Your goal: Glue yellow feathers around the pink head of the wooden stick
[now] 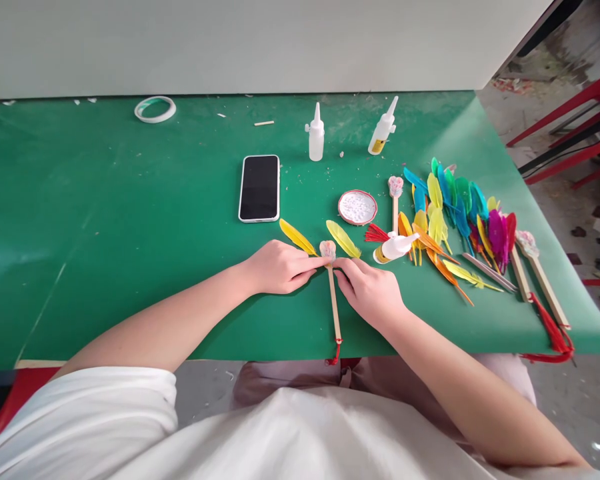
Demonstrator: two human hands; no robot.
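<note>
Between my hands, a wooden stick (pixel 335 303) with a pale, pink-flecked ornamental head (pixel 327 249) lies on the green table, a red tassel (pixel 335 353) tied at its near end. My left hand (pixel 280 268) is closed, its index finger stretched against the stick just under the head. From the other side my right hand (pixel 370 287) meets the same spot with curled fingers. A yellow feather (pixel 298 237) lies just beyond my left fingers, and a yellow-green feather (pixel 343 239) beyond my right. The fingers partly hide where stick and head join.
A glue bottle (pixel 395 249) lies right of my right hand; two more (pixel 317 137) stand farther back. Bright feathers (pixel 460 207) and tasselled sticks (pixel 545 280) fill the right side. A phone (pixel 259 189), a dish of white bits (pixel 357 207) and a tape roll (pixel 155 110) lie beyond.
</note>
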